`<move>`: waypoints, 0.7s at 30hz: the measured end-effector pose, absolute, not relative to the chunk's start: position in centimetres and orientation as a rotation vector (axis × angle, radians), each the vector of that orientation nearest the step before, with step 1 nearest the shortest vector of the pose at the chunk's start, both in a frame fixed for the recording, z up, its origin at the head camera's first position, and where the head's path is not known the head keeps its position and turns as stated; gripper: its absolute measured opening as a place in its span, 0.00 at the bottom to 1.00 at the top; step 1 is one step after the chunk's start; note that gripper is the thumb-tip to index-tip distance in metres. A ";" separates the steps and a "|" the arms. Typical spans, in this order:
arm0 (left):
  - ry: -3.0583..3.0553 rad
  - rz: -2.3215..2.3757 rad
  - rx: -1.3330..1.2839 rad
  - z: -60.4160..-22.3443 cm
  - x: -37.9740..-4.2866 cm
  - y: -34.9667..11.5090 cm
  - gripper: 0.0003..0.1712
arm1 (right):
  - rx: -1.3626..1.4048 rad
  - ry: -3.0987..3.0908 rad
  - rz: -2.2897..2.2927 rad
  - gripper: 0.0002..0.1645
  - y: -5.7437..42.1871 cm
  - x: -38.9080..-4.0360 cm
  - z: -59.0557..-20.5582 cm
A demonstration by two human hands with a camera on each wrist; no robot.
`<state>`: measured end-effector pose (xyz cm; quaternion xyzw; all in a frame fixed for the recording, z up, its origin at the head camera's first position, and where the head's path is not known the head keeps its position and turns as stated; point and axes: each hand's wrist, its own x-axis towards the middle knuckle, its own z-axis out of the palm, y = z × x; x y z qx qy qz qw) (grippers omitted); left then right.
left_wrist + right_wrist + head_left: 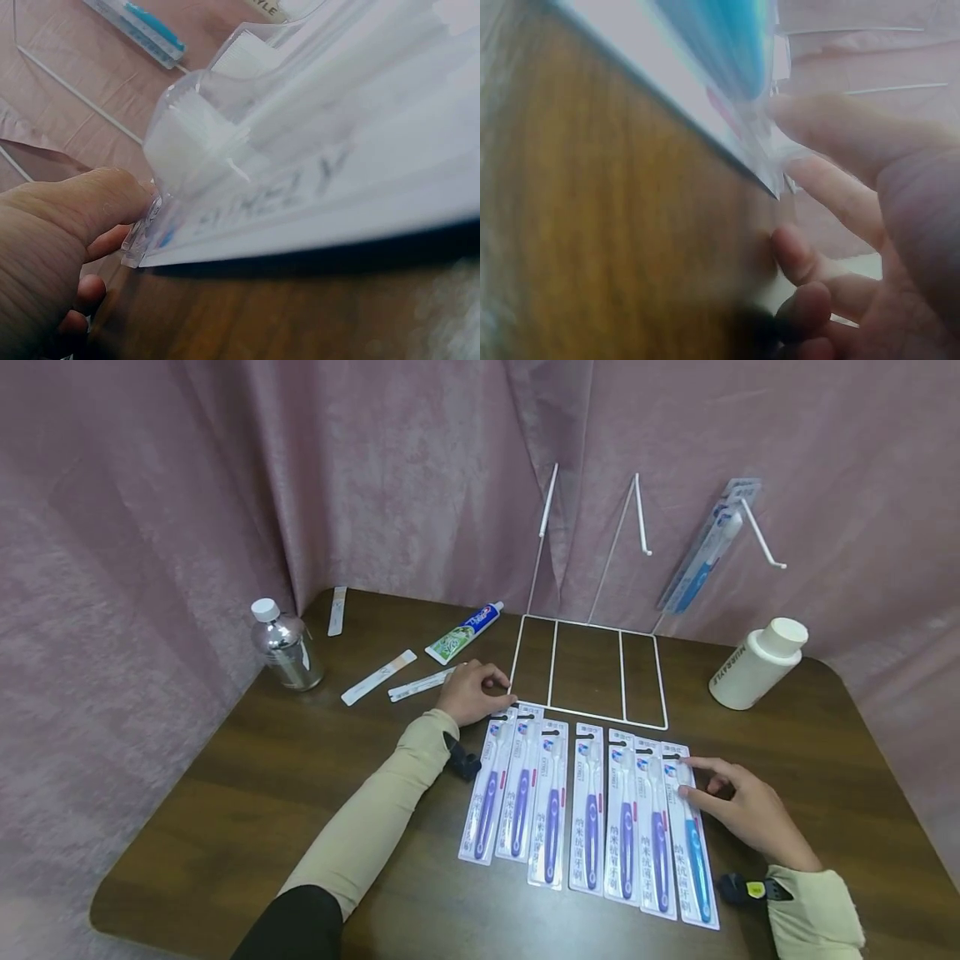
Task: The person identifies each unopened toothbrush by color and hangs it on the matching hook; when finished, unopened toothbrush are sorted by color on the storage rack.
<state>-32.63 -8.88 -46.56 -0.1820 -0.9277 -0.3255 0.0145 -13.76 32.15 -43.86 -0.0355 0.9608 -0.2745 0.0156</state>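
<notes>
Several packaged toothbrushes lie side by side in a row on the table. Most have purple handles, such as the leftmost toothbrush (pixel 487 802); the rightmost toothbrush (pixel 696 860) has a blue one. My left hand (pixel 471 692) is at the top end of the leftmost pack, its thumb right at the edge. In the left wrist view that thumb meets the corner of the clear blister (pixel 202 135). At the other end of the row, my right hand (pixel 750 810) touches the upper part of the blue toothbrush's pack with extended thumb and index finger.
Behind the row stands a white wire rack (pixel 645 725) with three hooks; packaged blue toothbrushes (pixel 705 556) hang from its right hook. A toothpaste tube (pixel 465 633), paper-wrapped strips (pixel 378 677) and a clear bottle (pixel 288 652) are at left. A white bottle (pixel 757 668) lies tilted at right.
</notes>
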 end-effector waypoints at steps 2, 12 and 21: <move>-2.889 -1.018 -0.569 -46.4 -32.6 -8.8 0.17 | -0.085 3.001 -0.889 0.31 32.1 -13.7 -43.7; -2.876 -1.029 -0.595 -46.4 -32.7 -8.6 0.18 | 0.051 3.101 -1.075 0.29 32.6 -13.2 -42.7; -2.859 -1.063 -0.584 -46.5 -32.6 -9.0 0.16 | 0.201 3.653 -1.677 0.24 28.0 -16.0 -32.7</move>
